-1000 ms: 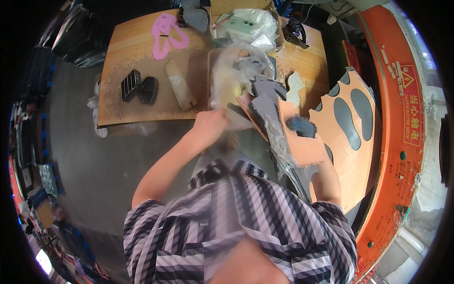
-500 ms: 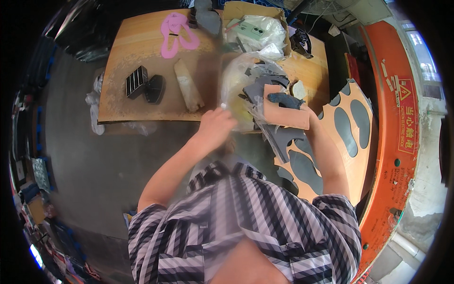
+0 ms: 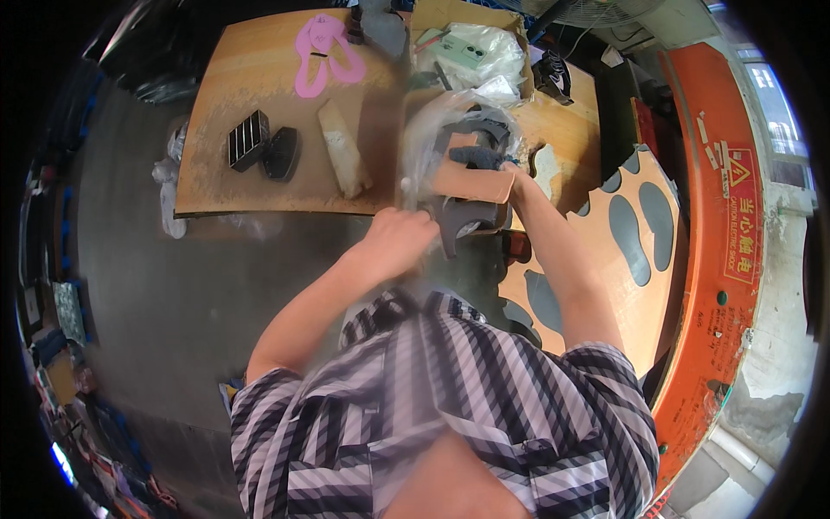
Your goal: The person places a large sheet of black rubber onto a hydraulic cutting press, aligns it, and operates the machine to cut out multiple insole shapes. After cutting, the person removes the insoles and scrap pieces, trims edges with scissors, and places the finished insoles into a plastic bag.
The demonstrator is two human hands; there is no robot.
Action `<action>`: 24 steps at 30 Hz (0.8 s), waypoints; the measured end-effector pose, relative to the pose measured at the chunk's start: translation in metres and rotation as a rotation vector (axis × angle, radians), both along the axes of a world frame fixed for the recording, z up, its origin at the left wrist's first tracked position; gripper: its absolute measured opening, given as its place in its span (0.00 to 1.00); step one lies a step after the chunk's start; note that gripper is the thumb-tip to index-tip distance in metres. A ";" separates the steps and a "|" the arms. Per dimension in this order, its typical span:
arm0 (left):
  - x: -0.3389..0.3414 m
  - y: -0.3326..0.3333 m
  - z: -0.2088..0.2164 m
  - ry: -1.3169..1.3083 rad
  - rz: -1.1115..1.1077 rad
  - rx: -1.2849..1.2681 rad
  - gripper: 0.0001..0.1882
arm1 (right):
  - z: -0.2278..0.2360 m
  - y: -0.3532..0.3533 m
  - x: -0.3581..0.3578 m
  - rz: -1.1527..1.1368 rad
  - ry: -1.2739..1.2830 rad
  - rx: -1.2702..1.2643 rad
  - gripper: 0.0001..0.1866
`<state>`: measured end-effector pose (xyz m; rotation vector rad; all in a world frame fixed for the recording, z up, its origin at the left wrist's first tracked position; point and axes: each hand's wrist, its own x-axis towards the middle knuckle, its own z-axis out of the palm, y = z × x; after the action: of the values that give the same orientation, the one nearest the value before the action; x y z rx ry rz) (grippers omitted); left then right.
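Note:
My left hand point(image 3: 399, 235) is closed at the near-left rim of a clear plastic bag point(image 3: 422, 138), seemingly gripping its edge; its fingertips are partly hidden. My right hand, apparently in a dark blue-grey glove point(image 3: 475, 157), is over the bag's mouth. Its fingers are closed on a tan, angular foam sheet offcut point(image 3: 471, 183). Dark grey offcuts point(image 3: 454, 221) lie under and beside that piece, some hanging over the bag's near side. Exactly how the gloved fingers grip is partly hidden.
A large tan sheet with dark sole-shaped areas point(image 3: 629, 238) leans at right beside an orange panel point(image 3: 696, 285). On the wooden table point(image 3: 207, 190) are a black slotted block point(image 3: 248, 140), a worn pale bar point(image 3: 343, 151) and pink sole-shaped pieces point(image 3: 316, 69). A cardboard box point(image 3: 467, 13) stands behind.
My right hand has moved left and farther away with the tan and grey offcuts, now over the bag. My left hand has shifted slightly and stays at the bag's rim.

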<state>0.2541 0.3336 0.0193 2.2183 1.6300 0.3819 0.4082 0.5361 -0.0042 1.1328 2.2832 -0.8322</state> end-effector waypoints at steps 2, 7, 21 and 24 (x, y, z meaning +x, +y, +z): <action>0.003 -0.001 0.002 0.022 0.007 -0.068 0.06 | -0.007 -0.002 -0.003 0.032 -0.034 0.025 0.14; 0.007 0.003 0.002 0.152 0.125 -0.338 0.11 | -0.017 -0.003 -0.003 0.078 -0.094 0.080 0.14; 0.005 -0.026 0.030 -0.285 0.019 -0.111 0.09 | -0.034 -0.008 -0.015 0.151 -0.205 0.168 0.15; 0.014 -0.022 0.038 -0.376 0.012 -0.067 0.10 | -0.042 -0.002 -0.036 0.168 -0.191 0.194 0.15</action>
<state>0.2683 0.3119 0.0577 1.9445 1.4309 0.6902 0.3719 0.5342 -0.0459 1.0338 2.2959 -0.4272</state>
